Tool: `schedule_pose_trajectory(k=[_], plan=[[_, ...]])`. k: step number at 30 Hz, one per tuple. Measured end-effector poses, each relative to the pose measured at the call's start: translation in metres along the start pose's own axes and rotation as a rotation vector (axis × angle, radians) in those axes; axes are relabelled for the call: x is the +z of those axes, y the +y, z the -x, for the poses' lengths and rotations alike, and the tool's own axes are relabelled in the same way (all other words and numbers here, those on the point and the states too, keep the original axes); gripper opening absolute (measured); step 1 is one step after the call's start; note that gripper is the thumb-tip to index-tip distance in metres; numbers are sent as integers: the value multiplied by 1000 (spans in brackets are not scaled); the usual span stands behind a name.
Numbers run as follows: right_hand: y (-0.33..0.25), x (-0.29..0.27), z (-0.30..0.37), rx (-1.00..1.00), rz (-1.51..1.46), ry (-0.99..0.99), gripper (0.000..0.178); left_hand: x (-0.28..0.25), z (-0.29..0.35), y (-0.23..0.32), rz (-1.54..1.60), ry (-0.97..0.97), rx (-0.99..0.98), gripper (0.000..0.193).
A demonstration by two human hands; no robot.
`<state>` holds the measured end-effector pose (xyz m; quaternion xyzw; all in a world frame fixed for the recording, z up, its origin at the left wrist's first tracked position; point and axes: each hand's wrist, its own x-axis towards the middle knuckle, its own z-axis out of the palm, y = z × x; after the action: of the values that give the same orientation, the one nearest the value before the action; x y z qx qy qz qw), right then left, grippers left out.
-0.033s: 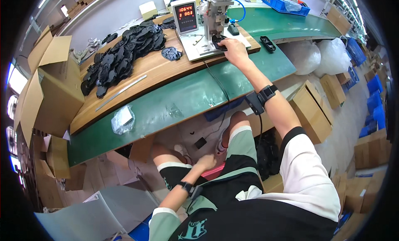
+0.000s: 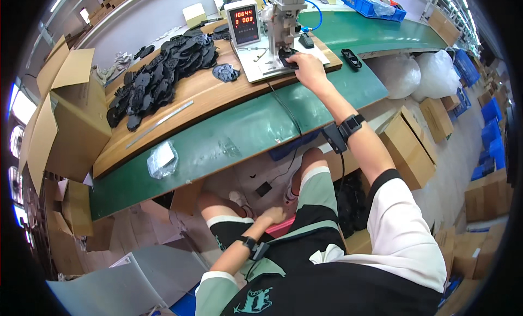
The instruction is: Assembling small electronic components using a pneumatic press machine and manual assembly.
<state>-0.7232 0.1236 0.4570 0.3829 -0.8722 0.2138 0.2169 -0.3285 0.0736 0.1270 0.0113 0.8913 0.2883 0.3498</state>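
Observation:
My right hand (image 2: 308, 69) reaches to the bench press (image 2: 283, 29) and pinches a black flat plastic part (image 2: 287, 57) under its head. Fingertips and thumb lie along the part's near right edge; the press hides some of it. A similar dark part (image 2: 225, 72) lies alone on the wooden board, left of the press's white base plate (image 2: 256, 69). Further left is a large heap of black parts (image 2: 163, 70). My left hand (image 2: 274, 214) is down between my thighs, above a pink seat, with curled fingers; whether anything is inside them is hidden.
A display box (image 2: 243, 22) with red digits stands beside the press. A steel ruler (image 2: 159, 124) and a plastic bag (image 2: 162, 159) lie nearer me. An open carton (image 2: 81, 117) stands left. A black tray-like piece (image 2: 351, 58) sits right, and a cable hangs over the front edge.
The view has shifted very slightly. My right hand still grips the black part under the press, and the part shows a little more; my left hand stays low.

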Motion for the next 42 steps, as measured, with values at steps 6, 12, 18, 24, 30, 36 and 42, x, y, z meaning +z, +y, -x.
schedule_pose_trajectory(k=[6, 12, 18, 24, 30, 36, 42], plan=[[25, -5, 16, 77, -12, 19, 35, 138, -48, -24, 857, -763, -212, 52], [16, 4, 10, 10, -64, 46, 36, 161, -44, -24, 668, -723, -155, 49], [8, -1, 10, 68, -68, -3, 40, 180, -43, -29, 456, -722, -119, 48], [2, -9, 15, 99, -32, 26, 42, 172, -45, -23, 280, -703, -74, 46], [0, -14, 11, 135, -44, -4, 42, 190, -54, -4, -341, -108, 27, 44], [-2, 9, 7, 57, -78, 107, 40, 155, -76, -41, 36, -558, 243, 46], [18, 1, 19, 76, -69, 59, 36, -18, -9, 26, 152, 101, 101, 38]])
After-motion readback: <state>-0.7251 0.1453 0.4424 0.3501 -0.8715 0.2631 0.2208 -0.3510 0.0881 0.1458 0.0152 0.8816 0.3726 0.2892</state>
